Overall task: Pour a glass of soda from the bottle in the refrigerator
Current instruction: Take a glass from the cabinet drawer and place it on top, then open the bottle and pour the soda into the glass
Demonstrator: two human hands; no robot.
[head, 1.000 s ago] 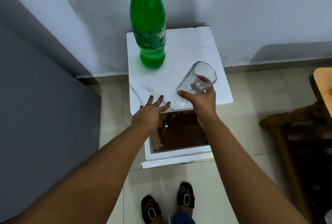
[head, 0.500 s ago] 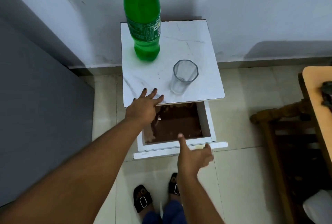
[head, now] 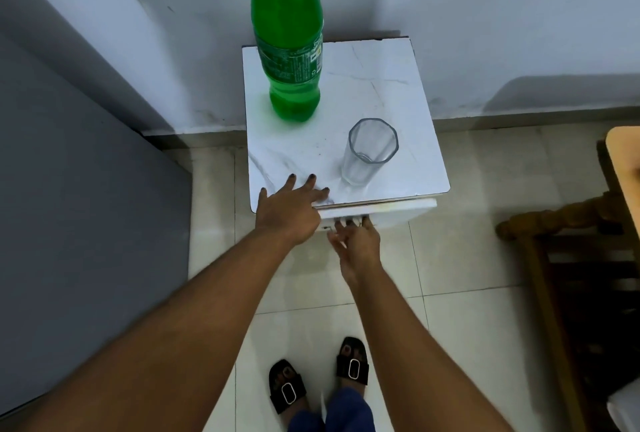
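Observation:
A tall green soda bottle (head: 289, 40) stands upright at the back left of a small white marble-topped cabinet (head: 391, 85). An empty clear glass (head: 369, 151) stands upright near the top's front right. My left hand (head: 289, 212) lies flat on the front left corner of the top, fingers spread, holding nothing. My right hand (head: 355, 241) presses its fingertips against the white drawer front (head: 398, 212), which sits nearly flush under the top. Neither hand touches the bottle or the glass.
A grey panel (head: 79, 210) fills the left side beside the cabinet. A wooden chair (head: 568, 258) and the edge of a wooden table (head: 623, 161) stand at the right. A white wall runs behind. My sandalled feet (head: 318, 376) stand on the tiled floor.
My right hand set the glass down upright on the top, dropped to the open drawer and pushed it in. My left hand stayed on the front corner.

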